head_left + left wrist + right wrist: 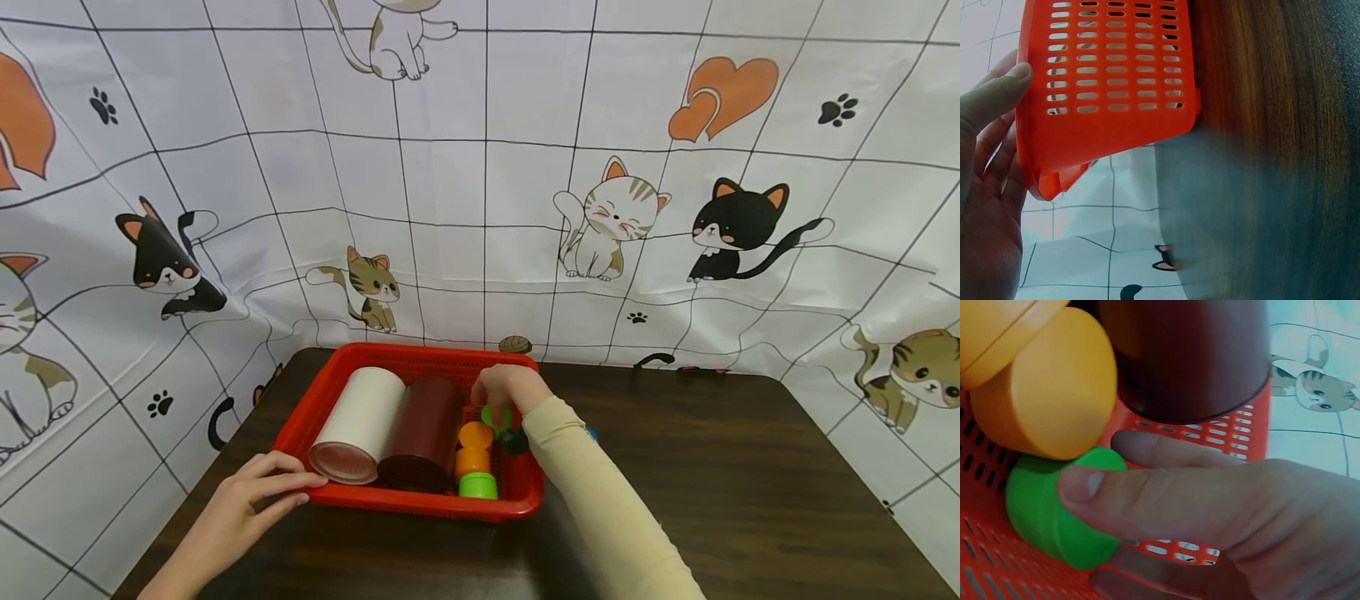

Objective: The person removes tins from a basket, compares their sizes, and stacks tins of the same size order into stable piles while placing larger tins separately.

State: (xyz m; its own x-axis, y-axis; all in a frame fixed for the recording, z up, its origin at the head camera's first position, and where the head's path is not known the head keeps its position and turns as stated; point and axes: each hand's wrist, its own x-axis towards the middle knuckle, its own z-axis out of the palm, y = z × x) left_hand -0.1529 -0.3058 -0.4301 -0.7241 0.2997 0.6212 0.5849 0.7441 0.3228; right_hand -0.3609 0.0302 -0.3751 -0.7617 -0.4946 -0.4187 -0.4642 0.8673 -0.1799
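Closest to me, the left hand (242, 502) has the near left corner of the red basket (405, 500) by its rim, thumb outside and fingers over the edge. The basket sits on a dark wooden table (712, 483), and a cream sleeve (607, 508) crosses its right side. Just inside the basket's near wall, toward the right, I see a lime cup (477, 486), with two orange cups (472, 461) lined up behind it. Left of those lie a maroon cylinder (423, 433) and, by the basket's left wall, a white cylinder (360, 425). In the basket's far right part, the right hand (512, 387) holds a green cup (1029, 506) — thumb against one side, fingers round the other. Behind the basket hangs a cat-printed sheet (525, 192).
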